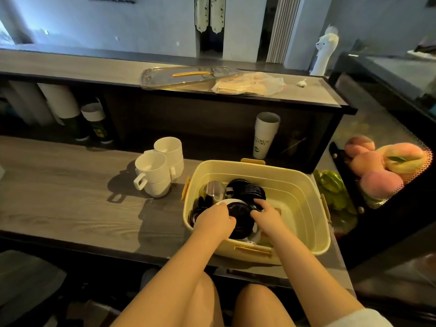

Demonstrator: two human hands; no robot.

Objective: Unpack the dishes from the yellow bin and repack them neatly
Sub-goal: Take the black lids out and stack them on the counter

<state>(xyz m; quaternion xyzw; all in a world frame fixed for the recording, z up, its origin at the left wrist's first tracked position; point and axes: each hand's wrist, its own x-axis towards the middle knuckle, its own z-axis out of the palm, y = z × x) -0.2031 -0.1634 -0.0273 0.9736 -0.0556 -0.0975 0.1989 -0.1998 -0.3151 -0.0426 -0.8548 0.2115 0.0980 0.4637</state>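
Note:
The yellow bin [295,185] stands on the wooden counter in front of me. Both hands reach into it. My left hand [215,219] and my right hand [265,214] grip opposite sides of a stack of black saucers [240,219] with a white plate edge beneath. Behind them in the bin lie more black saucers [246,188] on edge and a steel milk jug [212,190]. Two stacks of white cups [160,168] stand on the counter to the left of the bin.
A stack of white paper cups [264,135] stands behind the bin. A wire basket of peaches [387,166] and green fruit [332,190] sit at the right. On the upper shelf lie a metal tray [184,76] and a plastic bag [250,84].

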